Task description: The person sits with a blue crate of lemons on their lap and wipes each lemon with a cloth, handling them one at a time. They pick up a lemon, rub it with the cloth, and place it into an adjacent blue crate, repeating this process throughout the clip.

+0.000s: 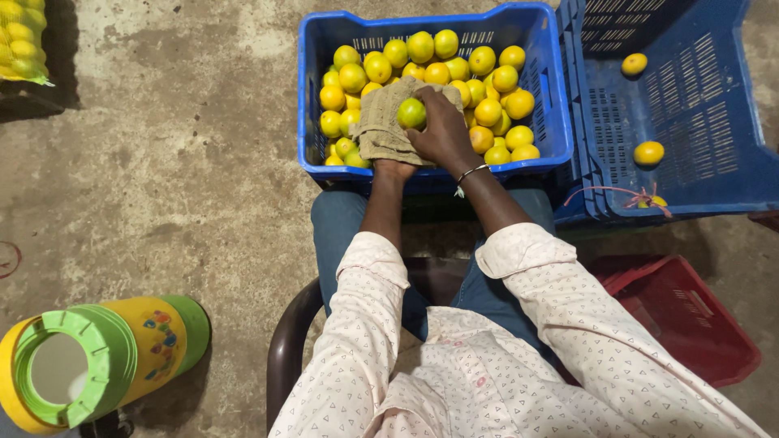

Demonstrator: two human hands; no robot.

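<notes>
At the far left edge a mesh bag of yellow fruit (20, 36) is cut off by the frame, so only part of it shows. Lower left, a yellow and green drum-like container (97, 365) lies on its side on the concrete floor (178, 162), its bottom edge out of view.

In the middle, a blue crate (312, 97) full of yellow-green citrus fruit (487, 89) sits just in front of the person's knees. A folded brown cloth (381, 122) lies over the fruit on the crate's near left side. The left hand (393, 169) is under the near edge of this cloth; only the wrist and the heel of the hand show, so whether it is open or closed cannot be told. The right hand (442, 130), with a thin bangle (471, 172) at the wrist, is curled around one green fruit (411, 113) and holds it pressed against the cloth, fingers bent around its right side.

To the right, a second blue crate (690, 105) holds only a few loose fruits, and a pink string (625, 195) is tied at its near rim. Below it a red crate (690, 316) is partly hidden by the person's right sleeve (584, 324).
</notes>
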